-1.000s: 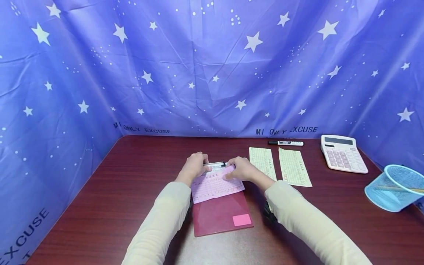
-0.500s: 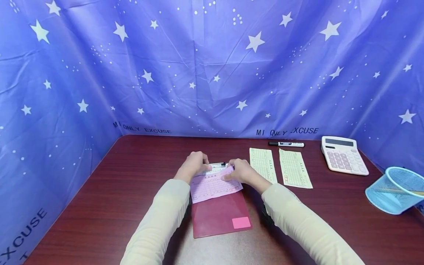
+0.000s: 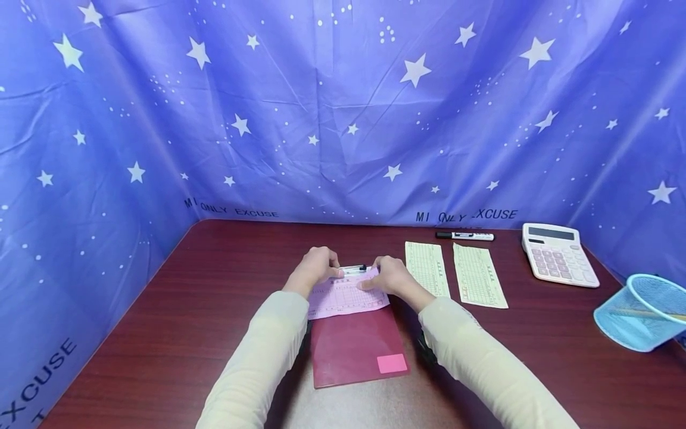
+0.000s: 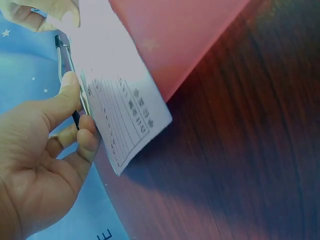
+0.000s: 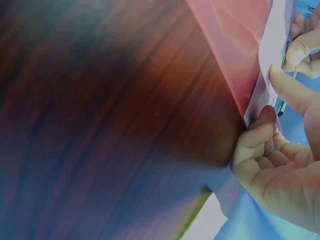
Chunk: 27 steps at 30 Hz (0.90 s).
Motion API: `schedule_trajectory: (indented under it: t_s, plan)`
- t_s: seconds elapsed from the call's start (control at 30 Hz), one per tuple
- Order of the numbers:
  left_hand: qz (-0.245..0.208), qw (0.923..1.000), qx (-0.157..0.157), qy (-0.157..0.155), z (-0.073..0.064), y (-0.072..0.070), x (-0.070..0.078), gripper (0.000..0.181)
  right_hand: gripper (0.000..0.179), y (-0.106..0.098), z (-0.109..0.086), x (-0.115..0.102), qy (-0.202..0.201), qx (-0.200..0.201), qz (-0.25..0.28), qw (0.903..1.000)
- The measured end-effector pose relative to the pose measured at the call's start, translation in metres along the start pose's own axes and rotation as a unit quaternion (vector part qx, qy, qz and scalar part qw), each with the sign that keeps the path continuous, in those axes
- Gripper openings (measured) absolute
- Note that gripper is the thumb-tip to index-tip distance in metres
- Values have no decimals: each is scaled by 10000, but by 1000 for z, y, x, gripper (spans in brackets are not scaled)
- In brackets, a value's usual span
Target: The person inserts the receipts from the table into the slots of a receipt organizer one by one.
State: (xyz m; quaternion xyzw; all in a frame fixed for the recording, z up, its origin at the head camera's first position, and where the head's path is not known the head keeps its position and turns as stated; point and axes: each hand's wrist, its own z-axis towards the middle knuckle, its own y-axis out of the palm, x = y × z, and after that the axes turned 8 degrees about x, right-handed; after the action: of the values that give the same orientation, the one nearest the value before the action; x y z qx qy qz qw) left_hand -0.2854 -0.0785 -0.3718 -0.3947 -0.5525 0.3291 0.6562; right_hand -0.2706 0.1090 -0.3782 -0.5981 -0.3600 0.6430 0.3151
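Note:
A dark red clipboard with a pink label lies on the table, its metal clip at the far end. A pink printed slip covers the upper part of the board, its top edge right at the clip. My left hand pinches the left end of the clip between thumb and fingers; the clip's black tip shows by them in the left wrist view. My right hand pinches the right side of the slip, thumb on top. White paper shows just under the clip.
Two pale green printed slips lie right of the clipboard. Behind them is a black-and-white marker. A white calculator and a blue mesh pen holder stand at the right; a star-patterned blue curtain borders the table.
The pink slip has moved up toward the clip and lies straighter, so more of the red board shows below it. Both hands stay near the clip.

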Motion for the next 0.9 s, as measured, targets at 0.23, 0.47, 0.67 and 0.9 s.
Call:
schedule_trajectory:
  t_s: [0.23, 0.47, 0.67, 0.9]
  plan:
    - [-4, 10000, -15, 62, 0, -1, 3, 13, 42, 0, 2, 0, 96, 133, -71, 9998]
    - [114, 9998, -131, 34, 3, -5, 5, 12, 39, 0, 5, 2, 386, 126, 185, 9990]
    - [283, 9994, -113, 154, 4, -9, 6, 14, 40, 1, 8, 1, 599, 76, 330, 9976]
    - [251, 9996, -106, 38, 5, -4, 4, 14, 43, 3, 11, 1, 811, 55, 456, 9956]
